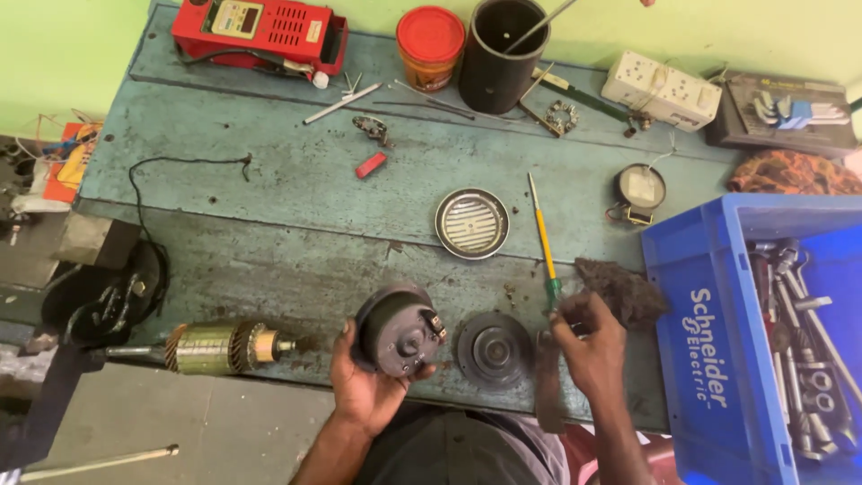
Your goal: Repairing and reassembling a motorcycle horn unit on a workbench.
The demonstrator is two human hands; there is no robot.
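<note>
- Left hand (364, 388): fingers curled up around a round dark motor housing (395, 330), thumb on its left side, firm grasp; housing was tilted upright at the near edge of the worktop (269, 207).
- Right hand (588, 346): fingertips pinched together on the green handle end of a screwdriver (544, 242), other fingers loosely bent; yellow shaft ran away from the hand toward the worktop middle.
- One dark round disc (493, 348) lay flat between the two hands, just beside the housing, apart from it.
- One dark rag (622, 292) touched the right hand's far side.
- One flat strip (548, 391) lay under the right wrist at the near edge.
- One round metal grille cover (472, 223) lay beyond the housing, near the worktop middle.
- One motor armature (220, 348) lay on its side left of the left hand, at the near edge, well apart.
- One blue crate (709, 359) with wrenches stood at the right edge.
- Far edge: one red meter box (260, 31), one orange-lidded tub (431, 45), one black cylinder (498, 58), one white socket strip (660, 90).
</note>
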